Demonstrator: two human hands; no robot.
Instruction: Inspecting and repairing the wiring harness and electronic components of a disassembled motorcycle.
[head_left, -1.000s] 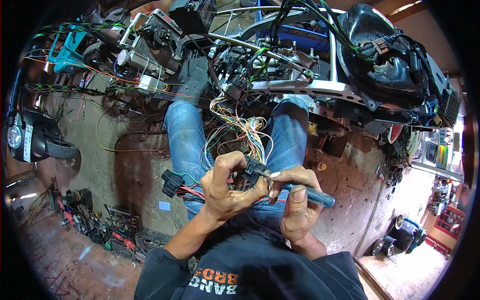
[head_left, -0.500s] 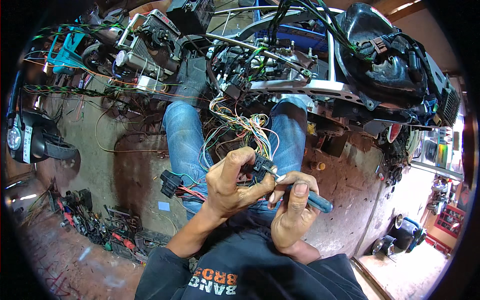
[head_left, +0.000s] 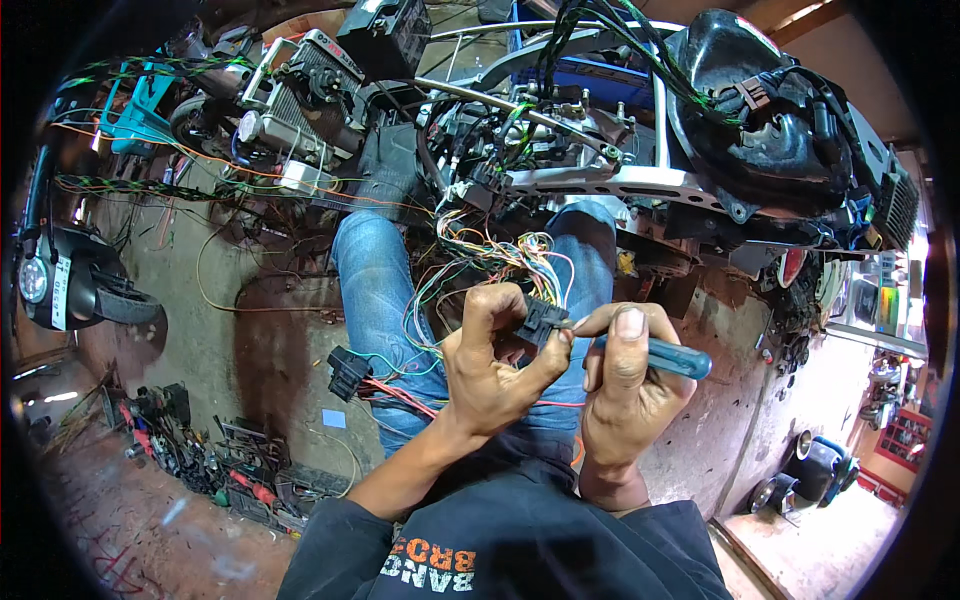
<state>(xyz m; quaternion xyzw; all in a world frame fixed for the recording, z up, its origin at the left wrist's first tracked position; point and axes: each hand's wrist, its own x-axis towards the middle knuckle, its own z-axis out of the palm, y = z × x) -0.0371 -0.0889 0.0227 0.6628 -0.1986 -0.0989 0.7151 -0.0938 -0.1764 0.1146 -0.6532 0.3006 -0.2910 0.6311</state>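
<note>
Step in hand, as judged: working at a plug (head_left: 542, 322) with a driver (head_left: 680, 358). The left hand (head_left: 490, 375) is closed on the plug, which sits at its fingertips, pinched between thumb and forefinger. The right hand (head_left: 635, 385) is clamped round the driver — blue handle jutting out to its right, tip pointing left to the plug's right edge. Tip and plug appear to meet (whether the tip is inside a slot is too small to tell). The two hands are just beside each other.

The next move, in judgement, calls for a firm left pinch and light, controlled pressure from the right, as the left thumb lies close to the tip.

Count: hands, two; drivers in hand, one; black plugs near the hands, two — one held, the other plug (head_left: 349, 374) left of the left hand, untouched. Beyond the left hand's fingertips, wires (head_left: 500, 250) in many colours, tangled, cannot be counted. Blue slips (head_left: 334, 419) left of the left forearm: one.
</note>
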